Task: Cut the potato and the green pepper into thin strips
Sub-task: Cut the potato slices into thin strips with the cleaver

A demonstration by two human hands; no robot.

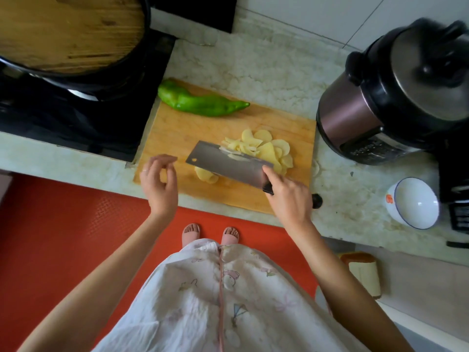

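Thin potato slices [272,148] lie fanned in a pile on the right half of a wooden cutting board [182,128]. A few more slices [206,176] show below the blade. A whole green pepper [198,101] lies at the board's far left edge. My right hand [288,198] grips the black handle of a cleaver [228,162], whose flat blade is tilted over the slices, with some slices stuck on it. My left hand [160,181] hovers over the board's near left corner, fingers loosely curled, holding nothing.
A black wok with a wooden lid [68,34] sits on the stove at the left. An electric pressure cooker [396,97] stands right of the board. A white bowl [413,203] sits on the counter at the near right. One potato slice [315,167] lies off the board.
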